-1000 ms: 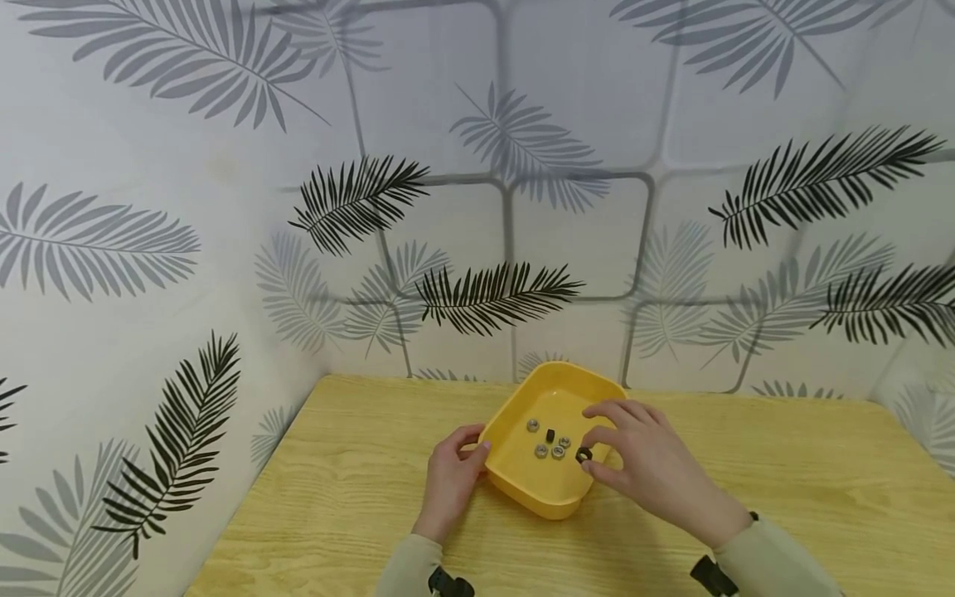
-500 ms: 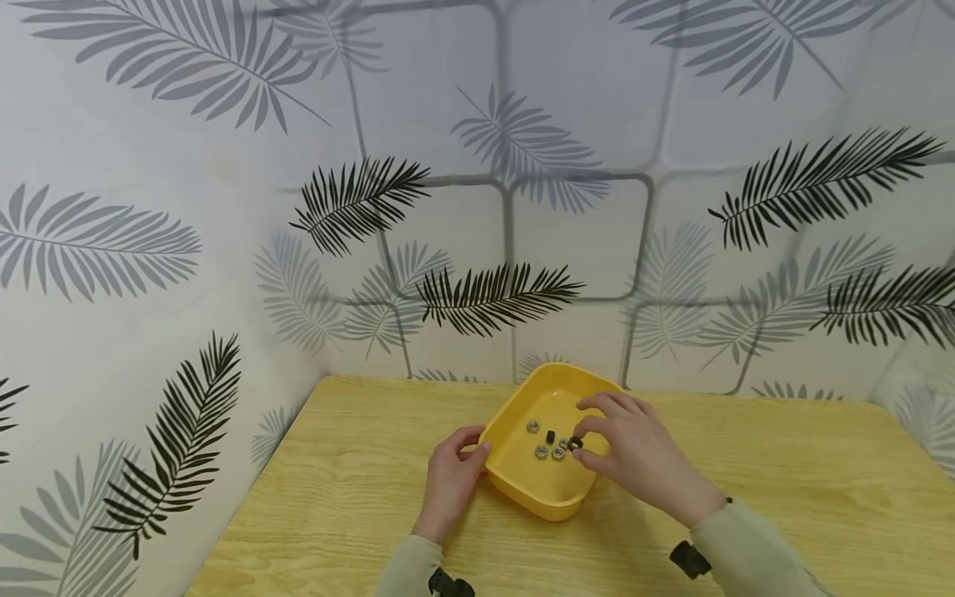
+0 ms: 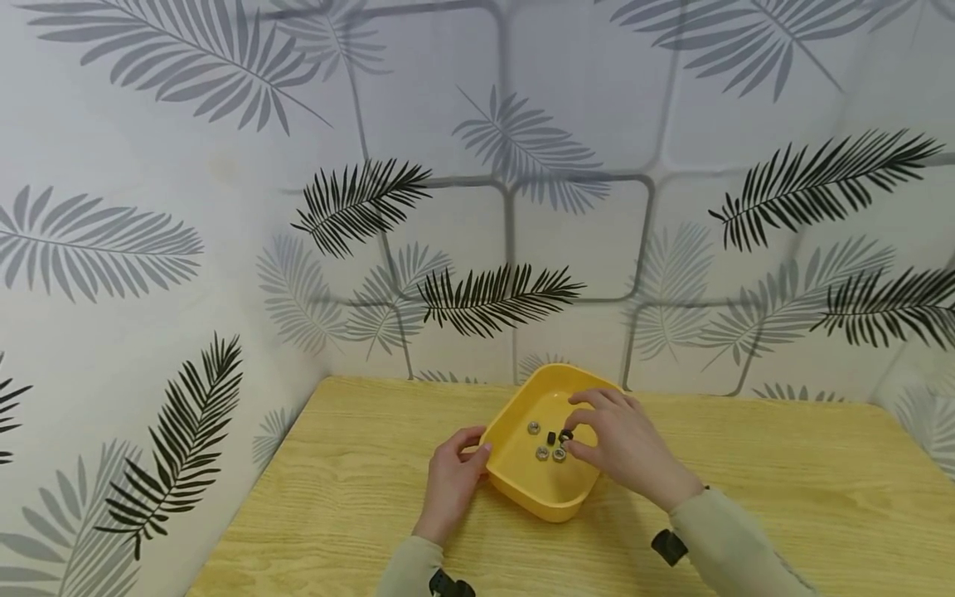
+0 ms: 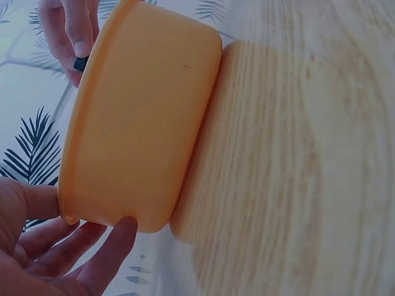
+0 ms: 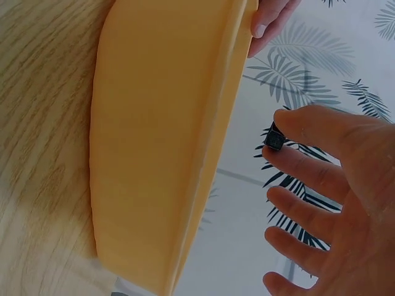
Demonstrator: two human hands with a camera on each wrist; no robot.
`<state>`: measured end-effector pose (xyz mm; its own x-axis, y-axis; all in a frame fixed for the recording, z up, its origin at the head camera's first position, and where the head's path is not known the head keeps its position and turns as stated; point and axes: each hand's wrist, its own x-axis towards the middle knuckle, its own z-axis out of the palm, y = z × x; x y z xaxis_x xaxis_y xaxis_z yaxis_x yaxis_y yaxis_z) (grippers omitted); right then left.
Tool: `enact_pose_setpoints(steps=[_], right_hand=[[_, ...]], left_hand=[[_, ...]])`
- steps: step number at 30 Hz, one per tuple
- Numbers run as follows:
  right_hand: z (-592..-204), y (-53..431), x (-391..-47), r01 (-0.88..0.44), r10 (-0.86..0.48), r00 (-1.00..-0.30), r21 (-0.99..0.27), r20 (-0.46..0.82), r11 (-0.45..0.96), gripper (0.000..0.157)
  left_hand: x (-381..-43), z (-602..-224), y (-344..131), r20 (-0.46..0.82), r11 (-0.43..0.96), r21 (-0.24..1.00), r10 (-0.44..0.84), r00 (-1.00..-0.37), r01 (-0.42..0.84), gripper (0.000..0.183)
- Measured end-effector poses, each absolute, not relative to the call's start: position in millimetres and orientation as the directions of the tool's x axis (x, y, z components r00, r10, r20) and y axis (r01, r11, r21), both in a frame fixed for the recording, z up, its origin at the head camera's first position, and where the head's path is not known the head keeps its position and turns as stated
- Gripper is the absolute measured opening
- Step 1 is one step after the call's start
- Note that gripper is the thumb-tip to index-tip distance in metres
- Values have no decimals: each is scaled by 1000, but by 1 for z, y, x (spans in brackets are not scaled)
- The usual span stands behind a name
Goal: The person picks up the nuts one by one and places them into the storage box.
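A yellow plastic basin (image 3: 531, 491) sits on the table, turned corner-on. My left hand (image 3: 451, 481) grips its left rim, the thumb on the edge and the fingers against the outer wall (image 4: 142, 117). Over the inside of the basin, my right hand (image 3: 627, 444) pinches a black nut (image 5: 274, 137) between thumb and index finger; the other fingers are spread. On the basin floor lie several silver nuts, among them one silver nut (image 3: 533, 428) to the left, plus a second black nut (image 3: 551, 438). The held nut and the fingertips partly hide one silver nut.
The wooden table (image 3: 336, 497) extends around the basin on both sides. Behind it stands a wall (image 3: 582, 240) covered with a leaf pattern. Dark wrist straps show on both sleeves.
My right hand has moved left and slightly up over the basin, carrying the black nut toward the loose nuts. The left hand and basin have stayed in place.
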<state>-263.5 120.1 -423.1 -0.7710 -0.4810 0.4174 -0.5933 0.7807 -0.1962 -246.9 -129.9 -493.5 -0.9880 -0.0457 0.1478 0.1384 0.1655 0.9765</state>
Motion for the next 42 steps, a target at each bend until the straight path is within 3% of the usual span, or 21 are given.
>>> enact_pose_setpoints(steps=[23,42], right_hand=[[-445,100,-292,-524,-440,-835,-231,331,820,15],[-465,89,-297,-500,-428,-857,-263,286,825,16]], left_hand=[[-247,-496,-130,144,163,977,-49,-988,134,32],[-249,-495,-129,144,174,976,-55,-988,133,31]])
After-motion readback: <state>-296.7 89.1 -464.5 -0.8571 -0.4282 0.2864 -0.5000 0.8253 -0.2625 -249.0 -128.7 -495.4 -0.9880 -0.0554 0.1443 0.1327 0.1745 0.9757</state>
